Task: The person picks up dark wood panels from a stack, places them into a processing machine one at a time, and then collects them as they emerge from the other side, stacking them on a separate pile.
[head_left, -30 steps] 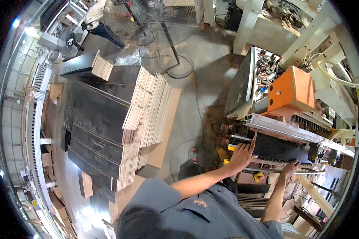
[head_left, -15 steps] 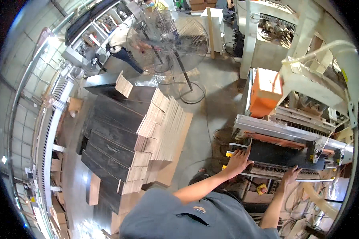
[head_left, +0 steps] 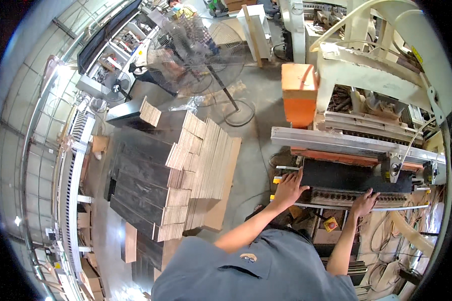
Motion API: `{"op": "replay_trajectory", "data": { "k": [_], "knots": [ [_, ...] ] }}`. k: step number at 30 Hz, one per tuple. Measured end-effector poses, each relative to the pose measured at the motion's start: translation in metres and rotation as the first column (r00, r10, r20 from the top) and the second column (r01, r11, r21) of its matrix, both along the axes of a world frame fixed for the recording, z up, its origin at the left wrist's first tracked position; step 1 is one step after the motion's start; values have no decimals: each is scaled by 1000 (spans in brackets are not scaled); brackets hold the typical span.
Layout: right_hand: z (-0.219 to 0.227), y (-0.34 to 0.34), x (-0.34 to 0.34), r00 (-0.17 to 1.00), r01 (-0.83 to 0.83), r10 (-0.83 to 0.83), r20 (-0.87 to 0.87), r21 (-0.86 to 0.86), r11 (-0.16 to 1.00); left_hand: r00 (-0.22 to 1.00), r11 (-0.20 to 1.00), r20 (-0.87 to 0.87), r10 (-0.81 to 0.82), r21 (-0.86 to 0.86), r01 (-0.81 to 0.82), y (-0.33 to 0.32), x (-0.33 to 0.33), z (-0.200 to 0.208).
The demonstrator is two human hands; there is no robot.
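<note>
A black rectangular board (head_left: 344, 174) lies in the machine at the right, under its long metal beam. My left hand (head_left: 288, 191) rests at the board's near left corner, thumb and index finger spread apart along the edge. Farther right, my right hand (head_left: 364, 203) touches the board's near edge with its fingertips, fingers stretched forward. Neither hand wraps round anything that I can see. A row of dark fittings (head_left: 336, 195) runs just below the near edge, between my hands.
Large stacks of dark-faced boards (head_left: 145, 175) stand at the left. Beyond them is a big pedestal fan (head_left: 221, 88), with people near it. An orange box-shaped part (head_left: 300, 95) rises behind the metal beam (head_left: 336, 143). A red button on a yellow box (head_left: 330, 224) sits near my body.
The view has shifted, so the machine appears a little farther left. Both hands stay at the black board's near side, with little change in their pose.
</note>
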State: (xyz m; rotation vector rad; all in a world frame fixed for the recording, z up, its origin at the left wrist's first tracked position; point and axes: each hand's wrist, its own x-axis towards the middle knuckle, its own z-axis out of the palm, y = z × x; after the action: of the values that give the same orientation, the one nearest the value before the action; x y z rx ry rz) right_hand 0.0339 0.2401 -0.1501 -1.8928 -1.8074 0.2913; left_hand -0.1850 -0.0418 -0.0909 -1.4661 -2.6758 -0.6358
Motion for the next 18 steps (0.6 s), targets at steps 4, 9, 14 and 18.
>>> {"op": "replay_trajectory", "data": {
  "k": [4, 9, 14, 18],
  "knots": [
    [10, -1, -8, 999, 34, -34, -3, -44, 998, 1000, 995, -28, -7, 101, 9, 0, 0, -7],
    [1, 2, -4, 999, 41, -42, -6, -52, 998, 999, 1000, 29, -18, 4, 18, 3, -2, 2],
    [7, 1, -6, 999, 49, -50, -6, -59, 997, 1000, 1000, -1, -3, 9, 3, 2, 0, 0],
    [16, -4, -8, 999, 48, -48, 2, 8, 999, 1000, 999, 24, 2, -34, -1, 3, 2, 7]
  ]
}}
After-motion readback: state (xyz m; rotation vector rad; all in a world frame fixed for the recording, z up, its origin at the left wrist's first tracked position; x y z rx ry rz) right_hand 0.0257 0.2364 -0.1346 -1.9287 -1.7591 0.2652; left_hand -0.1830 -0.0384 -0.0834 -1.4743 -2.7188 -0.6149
